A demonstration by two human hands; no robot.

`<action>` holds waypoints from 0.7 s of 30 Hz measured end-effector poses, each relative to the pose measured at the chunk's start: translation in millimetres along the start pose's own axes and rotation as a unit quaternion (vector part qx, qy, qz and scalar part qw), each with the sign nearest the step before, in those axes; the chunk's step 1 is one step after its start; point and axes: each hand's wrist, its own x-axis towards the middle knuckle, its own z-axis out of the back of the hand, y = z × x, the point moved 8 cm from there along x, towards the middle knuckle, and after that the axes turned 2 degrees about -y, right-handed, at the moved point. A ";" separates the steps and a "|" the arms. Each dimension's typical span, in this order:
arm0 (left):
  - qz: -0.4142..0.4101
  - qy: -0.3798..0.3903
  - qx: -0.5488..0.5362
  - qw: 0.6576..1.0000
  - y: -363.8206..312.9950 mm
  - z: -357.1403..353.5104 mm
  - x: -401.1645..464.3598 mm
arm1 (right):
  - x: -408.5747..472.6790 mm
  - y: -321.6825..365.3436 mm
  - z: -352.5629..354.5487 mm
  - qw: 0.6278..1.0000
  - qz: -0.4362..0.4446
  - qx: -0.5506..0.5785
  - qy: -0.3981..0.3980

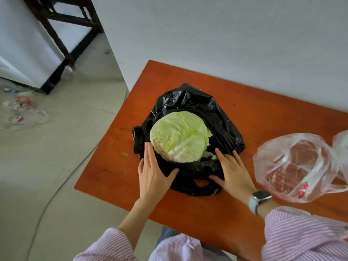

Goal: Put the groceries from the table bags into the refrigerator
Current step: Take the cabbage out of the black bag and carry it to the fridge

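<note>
Left hand (153, 173) and right hand (230, 171) lying open, pressing down the black bag (216, 117), pale green cabbage (180, 137) sitting exposed, orange table (254, 102)

I see a pale green cabbage (180, 136), whitish along its near ribs, against a glossy black plastic bag (205, 110). The table (263, 110) under it is a reddish orange-brown. To the right, a clear plastic bag (293, 166) has a pinkish tint and red printing near its near edge. My sleeves (301, 234) are striped in thin pink and white lines, and the watch (260, 196) on the right wrist has a black face with a pale grey band. The far wall (226, 34) is off-white, the floor (75, 147) light grey-beige. On the far left, a dark brown wooden frame (56, 31) stands.
</note>
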 end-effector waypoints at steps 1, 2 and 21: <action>0.020 0.020 0.038 0.999 7.2 -8.6 -7.8 | -8.8 -0.6 -12.4 0.998 0.035 -0.039 0.021; 0.029 0.048 0.085 0.995 14.8 -18.4 -15.7 | -17.0 -0.8 -23.0 0.994 0.069 -0.073 0.043; -0.069 -0.092 -0.060 0.992 -35.0 58.6 34.6 | 21.0 28.7 74.9 0.931 -0.080 0.316 -0.165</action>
